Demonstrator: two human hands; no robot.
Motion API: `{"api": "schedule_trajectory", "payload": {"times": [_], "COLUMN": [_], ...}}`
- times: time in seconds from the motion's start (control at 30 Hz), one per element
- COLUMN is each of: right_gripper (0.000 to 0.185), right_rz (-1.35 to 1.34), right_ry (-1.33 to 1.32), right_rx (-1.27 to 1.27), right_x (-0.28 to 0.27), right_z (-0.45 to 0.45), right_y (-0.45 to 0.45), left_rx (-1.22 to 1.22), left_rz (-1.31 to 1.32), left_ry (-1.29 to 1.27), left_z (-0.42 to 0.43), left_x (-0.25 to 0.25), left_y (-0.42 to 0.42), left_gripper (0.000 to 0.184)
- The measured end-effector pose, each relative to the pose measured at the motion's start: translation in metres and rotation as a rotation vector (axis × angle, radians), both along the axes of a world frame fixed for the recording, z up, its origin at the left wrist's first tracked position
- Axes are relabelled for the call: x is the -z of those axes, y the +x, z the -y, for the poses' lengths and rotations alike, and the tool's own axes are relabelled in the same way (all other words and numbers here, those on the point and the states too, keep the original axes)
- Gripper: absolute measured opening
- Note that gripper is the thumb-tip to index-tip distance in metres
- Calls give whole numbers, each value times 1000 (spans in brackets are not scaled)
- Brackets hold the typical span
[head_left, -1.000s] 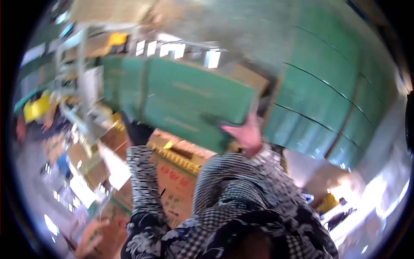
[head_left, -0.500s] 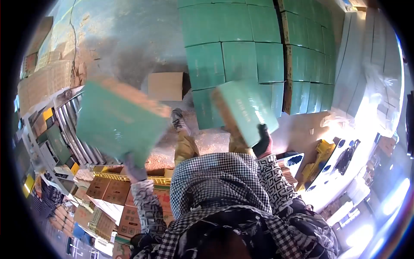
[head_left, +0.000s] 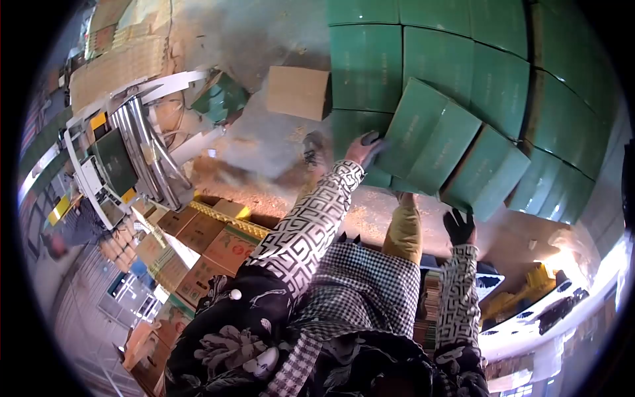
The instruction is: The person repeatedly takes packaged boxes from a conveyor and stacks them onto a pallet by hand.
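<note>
While the dark-fingered L hand (head_left: 365, 149) is sitting at the L edge of a big, green, rectangular cardboard box (head_left: 423, 139), fingers loosely bent, the black-gloved R hand (head_left: 460, 228) is hovering by the near edge of a second green, rectangular cardboard box (head_left: 489, 175), fingers spread; can't tell if L is gripping or R is touching. The 2 boxes are lying askew, side by side w/ a narrow dark gap b/w them, over the near part of a stack of green cardboard boxes (head_left: 367, 66). A plain brown cardboard box (head_left: 297, 91) is sitting on the grey floor (head_left: 258, 142) just L of the stack. Farther L, a shiny metal roller conveyor (head_left: 135, 132) is standing; nearer the person, a yellow plastic crate (head_left: 228, 220) is sitting beside printed brown cartons (head_left: 221, 255).
</note>
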State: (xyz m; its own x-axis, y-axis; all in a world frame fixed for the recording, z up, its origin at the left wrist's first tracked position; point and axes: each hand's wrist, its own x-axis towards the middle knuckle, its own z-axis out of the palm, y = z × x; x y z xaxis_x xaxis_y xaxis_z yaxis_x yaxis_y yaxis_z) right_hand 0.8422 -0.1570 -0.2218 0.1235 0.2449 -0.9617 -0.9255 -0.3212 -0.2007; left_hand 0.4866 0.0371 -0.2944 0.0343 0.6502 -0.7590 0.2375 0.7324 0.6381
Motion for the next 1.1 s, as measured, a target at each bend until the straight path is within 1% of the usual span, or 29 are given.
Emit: {"api": "schedule_trajectory", "payload": {"times": [0.03, 0.07, 0.1, 0.13, 0.17, 0.2, 0.23, 0.27, 0.3, 0.33, 0.4, 0.43, 0.47, 0.5, 0.53, 0.57, 0.63, 0.67, 0.7, 0.77, 0.8, 0.83, 0.87, 0.93, 0.97, 1.0, 1.03, 1.07, 1.1], "right_gripper": [34, 31, 28, 24, 20, 21, 23, 27, 31, 36, 56, 67, 83, 88, 85, 86, 90, 85, 82, 71, 64, 58, 56, 54, 55, 57, 60, 66, 63], "right_rz": [9, 313, 620, 944, 1272, 1393, 1508, 1418, 1319, 1118, 584, 294, 145, 304, 657, 870, 1311, 1098, 804, 535, 547, 561, 398, 71, -92, -300, -506, -583, -450], "right_ry": [-106, -252, -391, -434, -465, -398, -329, -152, 20, 102, 518, 646, 701, 696, 565, 246, 58, -176, -113, -39, -26, -7, 165, 426, 526, 546, 557, 691, 473], "right_rx": [-91, -241, -393, -414, -429, -482, -534, -574, -611, -833, -952, -1006, -1098, -1136, -1314, -1387, -1294, -1405, -1204, -853, -720, -590, -464, -257, -176, -74, 31, -62, -96], "right_x": [-6, 5, 21, -1, -41, -49, -55, -80, -107, -133, -111, -100, -67, -26, 21, 53, 160, 172, 219, 275, 262, 250, 248, 210, 159, 107, 63, 43, 18], "right_z": [5, 26, 38, 15, -27, -36, -43, -76, -105, -140, -171, -186, -209, -222, -236, -273, -309, -328, -338, -327, -325, -323, -310, -290, -294, -303, -306, -301, -301], "right_y": [8, 29, 44, 29, 10, 2, -7, -38, -75, -117, -200, -241, -300, -352, -392, -426, -468, -459, -457, -461, -463, -464, -462, -443, -429, -415, -399, -377, -359], "left_rx": [-49, -97, -218, -666, -476, -296, -160, -36, 101, 242, 42, -7, -53, -130, -211, -330, -590, -702, -794, -952, -1031, -1093, -1198, -989, -1005, -1210, -1134, -1061, -1128], "left_rz": [-301, -602, -575, -479, -757, -1048, -1204, -1145, -1163, -1172, -1140, -1111, -1040, -949, -834, -661, -291, -134, 6, 261, 357, 447, 366, 506, 435, 713, 664, 613, 1059], "left_ry": [-41, -80, 66, -95, -97, -132, 12, 23, 49, 73, -87, -117, -129, -139, -148, -155, -185, -204, -219, -243, -221, -182, -111, 245, 289, 269, 294, 320, 320], "left_z": [-12, -27, -12, -12, -20, -28, -30, -50, -76, -99, -132, -141, -151, -153, -153, -150, -139, -131, -123, -108, -95, -86, -79, -52, -41, -18, 9, 36, 51], "left_x": [-22, -51, 2, 22, 28, 34, 62, 50, 46, 58, 108, 116, 130, 146, 162, 175, 194, 195, 197, 191, 187, 160, 130, 55, 8, -19, -38, -57, -68], "left_y": [-8, -21, -64, -87, -113, -138, -171, -184, -196, -216, -266, -284, -302, -322, -338, -347, -357, -354, -353, -346, -348, -341, -331, -320, -308, -311, -322, -334, -347], "left_gripper": [62, 60, 57, 54, 59, 64, 82, 95, 99, 103, 98, 93, 89, 85, 81, 77, 69, 65, 61, 53, 49, 46, 41, 30, 26, 29, 35, 40, 49]}}
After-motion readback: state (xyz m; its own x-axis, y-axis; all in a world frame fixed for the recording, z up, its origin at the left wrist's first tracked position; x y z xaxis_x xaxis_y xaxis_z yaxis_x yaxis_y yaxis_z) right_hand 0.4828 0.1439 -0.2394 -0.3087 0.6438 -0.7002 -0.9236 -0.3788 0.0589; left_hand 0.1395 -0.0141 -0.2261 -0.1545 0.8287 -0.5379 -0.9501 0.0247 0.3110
